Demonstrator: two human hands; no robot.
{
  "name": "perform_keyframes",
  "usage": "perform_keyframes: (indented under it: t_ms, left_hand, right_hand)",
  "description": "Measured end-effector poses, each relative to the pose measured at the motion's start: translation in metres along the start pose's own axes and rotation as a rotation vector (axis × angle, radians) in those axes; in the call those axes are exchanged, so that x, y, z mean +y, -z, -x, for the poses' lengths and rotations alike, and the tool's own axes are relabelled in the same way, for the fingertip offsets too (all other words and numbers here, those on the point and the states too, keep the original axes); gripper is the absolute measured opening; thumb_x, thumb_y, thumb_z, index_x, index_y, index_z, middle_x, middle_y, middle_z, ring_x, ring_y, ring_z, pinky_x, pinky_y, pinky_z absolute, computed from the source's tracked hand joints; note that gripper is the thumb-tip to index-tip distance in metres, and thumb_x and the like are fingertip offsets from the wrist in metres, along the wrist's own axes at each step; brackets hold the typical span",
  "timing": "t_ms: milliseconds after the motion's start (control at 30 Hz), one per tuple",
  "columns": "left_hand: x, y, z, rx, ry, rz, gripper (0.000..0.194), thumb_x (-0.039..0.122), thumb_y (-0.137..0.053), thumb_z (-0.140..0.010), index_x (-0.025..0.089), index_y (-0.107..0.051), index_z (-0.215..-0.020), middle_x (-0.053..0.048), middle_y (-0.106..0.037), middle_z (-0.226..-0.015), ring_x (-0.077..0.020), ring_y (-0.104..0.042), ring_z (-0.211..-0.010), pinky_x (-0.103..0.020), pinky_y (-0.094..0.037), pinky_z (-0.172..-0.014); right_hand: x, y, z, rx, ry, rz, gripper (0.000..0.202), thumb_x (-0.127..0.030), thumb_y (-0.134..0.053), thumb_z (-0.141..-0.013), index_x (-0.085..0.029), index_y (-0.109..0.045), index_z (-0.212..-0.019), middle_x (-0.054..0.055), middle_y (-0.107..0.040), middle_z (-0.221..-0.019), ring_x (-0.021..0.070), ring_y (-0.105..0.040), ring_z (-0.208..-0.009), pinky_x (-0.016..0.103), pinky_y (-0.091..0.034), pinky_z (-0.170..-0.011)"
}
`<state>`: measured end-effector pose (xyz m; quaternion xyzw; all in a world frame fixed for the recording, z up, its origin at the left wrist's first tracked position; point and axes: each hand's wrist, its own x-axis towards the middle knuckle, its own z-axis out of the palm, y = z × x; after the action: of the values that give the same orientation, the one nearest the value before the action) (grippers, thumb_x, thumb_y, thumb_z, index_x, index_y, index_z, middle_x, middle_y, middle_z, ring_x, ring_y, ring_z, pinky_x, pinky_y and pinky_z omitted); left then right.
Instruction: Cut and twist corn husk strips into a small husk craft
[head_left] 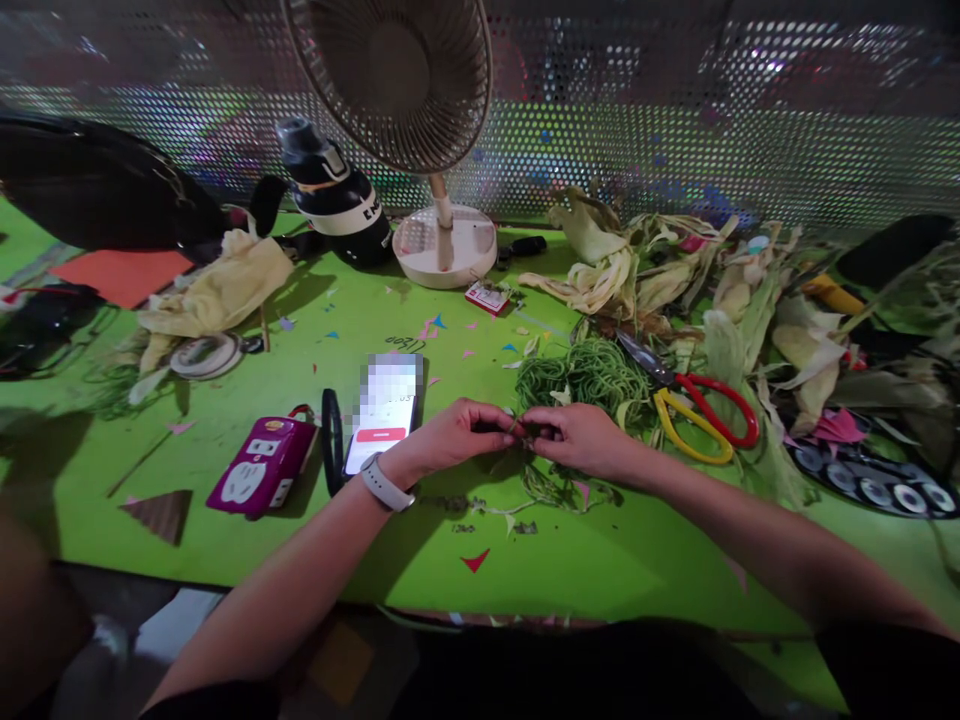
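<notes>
Hands met over the green table (600, 570): left hand (457, 435) and right hand (577, 438) each pinched a thin green strand (523, 428) between fingertips, just above the tabletop. Strand looked light, limp, easily frayed; best held near its ends. Green fibre bundle (585, 375) and scissors (694, 405) lay just behind, phone (384, 408) left, corn husks (675, 280) crowded the back right.

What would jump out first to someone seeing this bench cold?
Both hands meet at centre, the left hand and right hand pinching a thin green strand between them. Just behind lie a green cord bundle and red-and-yellow scissors. A desk fan stands at the back.
</notes>
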<state>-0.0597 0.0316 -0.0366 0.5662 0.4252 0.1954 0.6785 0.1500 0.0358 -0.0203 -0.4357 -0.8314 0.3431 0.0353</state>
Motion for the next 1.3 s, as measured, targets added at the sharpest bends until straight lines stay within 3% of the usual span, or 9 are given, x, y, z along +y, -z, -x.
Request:
perform_keyframes:
  t_ms: [333,700,900,1100,1300]
  left_hand:
    - [0.003,-0.002,0.005,0.041,0.028,-0.01,0.017,0.025,-0.07,-0.072,0.017,-0.074,-0.087,-0.004,-0.072,-0.088,-0.0108,-0.06,-0.074,-0.023,-0.046,-0.071]
    - [-0.005,-0.004,0.001,0.06,0.003,0.086,0.02,0.026,-0.074,-0.069,0.015,-0.073,-0.086,-0.004,-0.072,-0.084,-0.0114,-0.061,-0.074,-0.026,-0.047,-0.072]
    - [-0.001,-0.007,0.003,0.052,0.003,0.162,0.025,0.021,-0.075,-0.068,0.014,-0.064,-0.089,0.0,-0.069,-0.077,-0.009,-0.061,-0.072,-0.023,-0.047,-0.07]
    - [0.003,-0.009,0.006,0.035,0.039,0.213,0.029,0.024,-0.075,-0.069,0.016,-0.051,-0.084,0.005,-0.062,-0.07,-0.0076,-0.058,-0.059,-0.022,-0.047,-0.057]
    - [0.003,-0.009,0.007,0.058,0.068,0.251,0.03,0.025,-0.075,-0.069,0.016,-0.05,-0.083,0.004,-0.061,-0.073,-0.0095,-0.06,-0.068,-0.025,-0.051,-0.063]
  right_hand:
    - [0.0,-0.001,-0.001,0.005,-0.014,0.005,0.032,-0.028,-0.053,-0.08,-0.027,-0.066,-0.109,-0.003,-0.067,-0.073,0.0115,-0.053,-0.059,0.022,-0.032,-0.056]
    - [0.002,-0.003,-0.001,0.026,0.01,0.034,0.024,-0.028,-0.054,-0.08,-0.026,-0.067,-0.1,-0.003,-0.066,-0.072,0.0111,-0.052,-0.059,0.021,-0.029,-0.055]
    - [0.002,-0.004,-0.001,0.04,0.022,0.052,0.02,-0.028,-0.053,-0.081,-0.026,-0.067,-0.094,-0.003,-0.065,-0.071,0.0109,-0.051,-0.059,0.021,-0.028,-0.055]
    - [0.003,-0.005,-0.001,0.057,0.023,0.066,0.026,-0.029,-0.054,-0.081,-0.029,-0.067,-0.104,-0.003,-0.068,-0.074,0.0124,-0.055,-0.062,0.022,-0.031,-0.056]
    - [0.004,-0.007,-0.002,0.073,0.034,0.088,0.026,-0.031,-0.054,-0.082,-0.03,-0.067,-0.104,-0.003,-0.07,-0.076,0.013,-0.058,-0.063,0.022,-0.032,-0.056]
